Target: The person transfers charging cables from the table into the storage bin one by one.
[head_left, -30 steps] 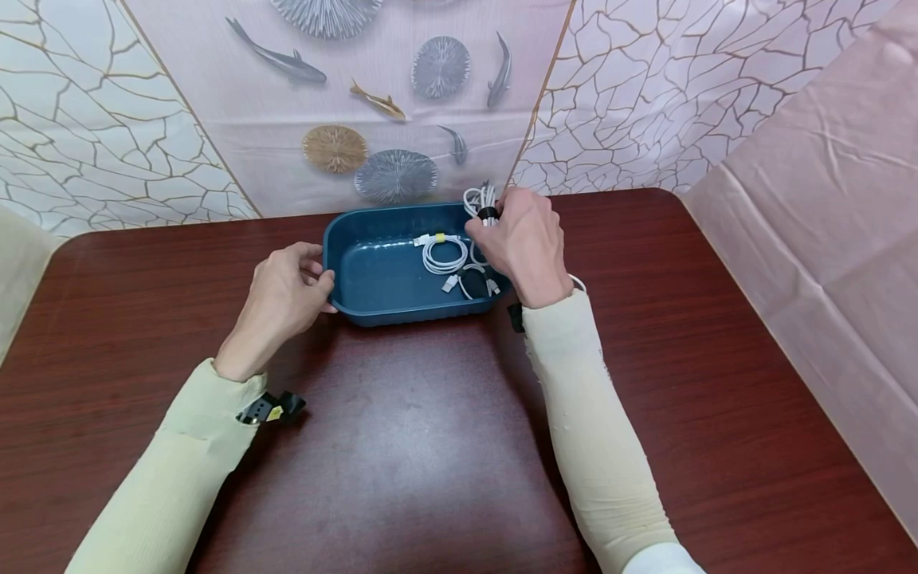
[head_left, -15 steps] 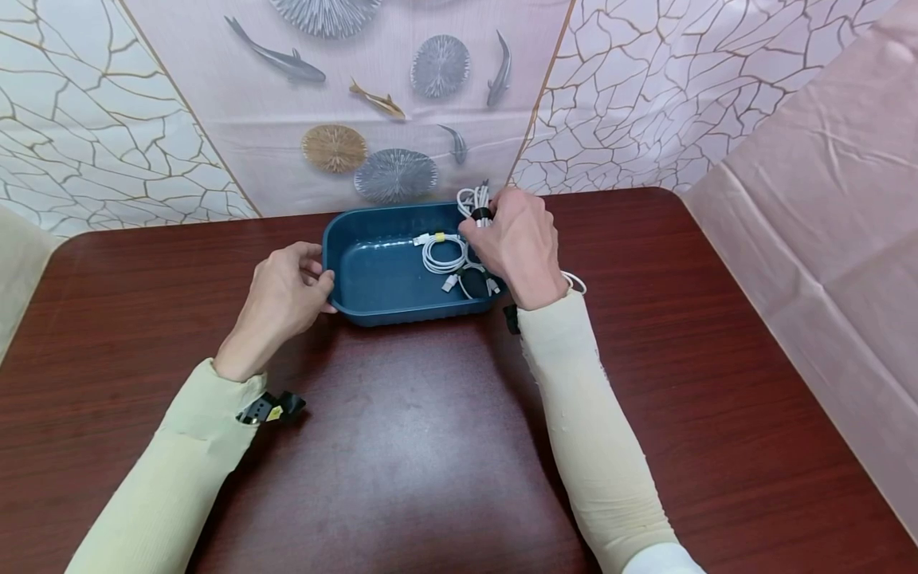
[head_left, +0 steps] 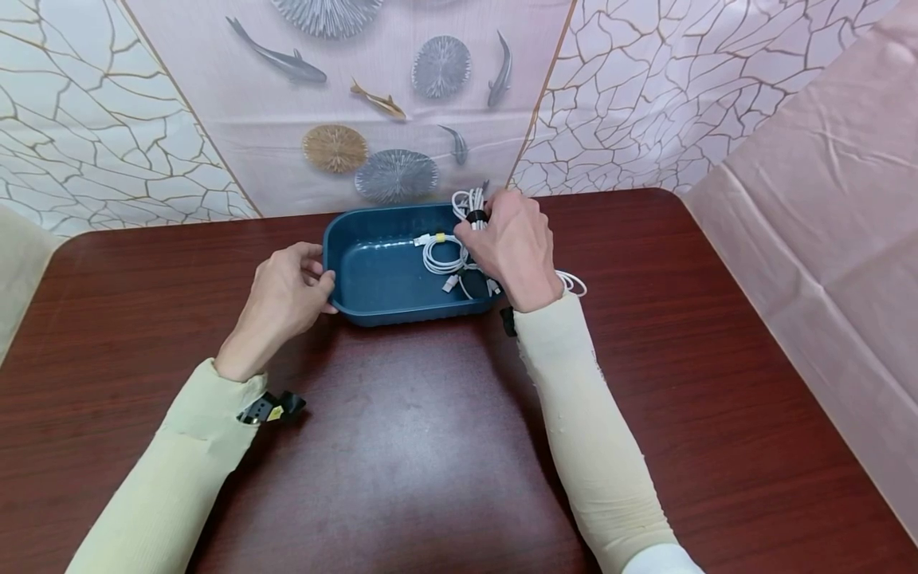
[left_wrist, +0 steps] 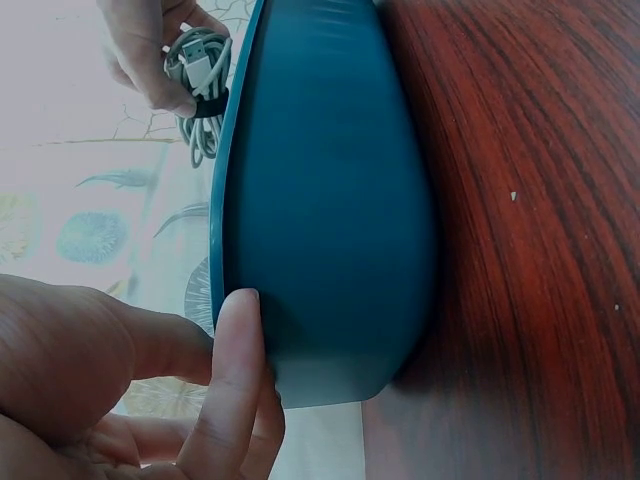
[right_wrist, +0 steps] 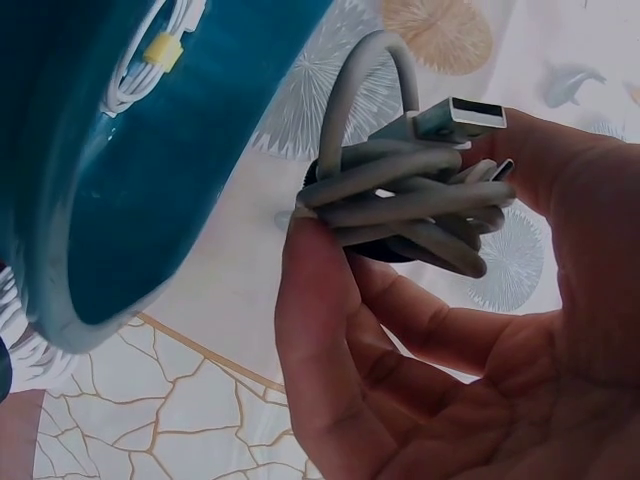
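Note:
A dark blue plastic bin (head_left: 380, 309) stands at the back of the table. My left hand (head_left: 283, 291) holds its left end, and the left wrist view shows fingers (left_wrist: 236, 370) at the rim. Above the bin's right end, my right hand (head_left: 512, 247) pinches a bundled white USB cable (right_wrist: 400, 195) with a black strap round it; its metal plug shows in the right wrist view. Inside the bin lie a coiled white cable (head_left: 445, 265) with a yellow tie and another white cable (head_left: 450, 283) with a black strap.
A further white cable (head_left: 574, 282) lies on the table, partly hidden behind my right wrist. Behind the dark red wooden table (head_left: 402, 446) hangs a patterned cloth (head_left: 387, 72). Plain cloth (head_left: 825, 215) covers the right side.
My right hand has moved slightly left with the bundled cable, further over the bin. More of the cable behind my wrist shows. My left hand and the bin have stayed put.

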Demonstrator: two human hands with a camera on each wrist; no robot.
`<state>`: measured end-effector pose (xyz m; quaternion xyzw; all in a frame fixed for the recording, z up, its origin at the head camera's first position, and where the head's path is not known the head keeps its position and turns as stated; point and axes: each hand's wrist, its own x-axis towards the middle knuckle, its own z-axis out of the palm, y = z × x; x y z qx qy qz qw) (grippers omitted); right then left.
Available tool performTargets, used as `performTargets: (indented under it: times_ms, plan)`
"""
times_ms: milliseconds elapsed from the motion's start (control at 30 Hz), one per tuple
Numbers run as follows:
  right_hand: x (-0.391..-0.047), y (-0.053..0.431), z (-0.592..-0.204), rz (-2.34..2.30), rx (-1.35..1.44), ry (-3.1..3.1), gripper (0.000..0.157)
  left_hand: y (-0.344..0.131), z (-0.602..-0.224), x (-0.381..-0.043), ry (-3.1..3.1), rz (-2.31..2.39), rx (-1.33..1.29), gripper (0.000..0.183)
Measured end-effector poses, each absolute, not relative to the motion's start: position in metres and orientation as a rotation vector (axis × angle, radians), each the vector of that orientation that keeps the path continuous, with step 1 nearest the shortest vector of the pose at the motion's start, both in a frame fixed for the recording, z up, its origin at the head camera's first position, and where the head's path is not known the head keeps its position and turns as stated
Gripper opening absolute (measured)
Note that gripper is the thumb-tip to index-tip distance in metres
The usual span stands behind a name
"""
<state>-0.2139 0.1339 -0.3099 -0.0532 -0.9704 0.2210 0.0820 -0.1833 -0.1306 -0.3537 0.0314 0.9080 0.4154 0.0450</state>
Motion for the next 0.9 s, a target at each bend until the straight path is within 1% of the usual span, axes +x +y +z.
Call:
performTargets:
  times_ms: [200,533,767,900]
  plan:
    - [-0.214,0.13,-0.31,0.641,-0.169,-2.921,0.04,-0.131,-0.354,-0.183,2.772,1.266,0.098,0.047]
    - [-0.214,0.125,-0.312,0.618,-0.147,-2.916,0.038,-0.131,-0.355,-0.183,2.778,1.274,0.1,0.046]
    - [-0.215,0.123,-0.313,0.583,-0.111,-2.9,0.044,-0.131,-0.354,-0.183,2.779,1.272,0.103,0.046]
    - [-0.215,0.122,-0.315,0.607,-0.091,-2.89,0.043,-0.131,-0.354,-0.183,2.779,1.267,0.105,0.046]
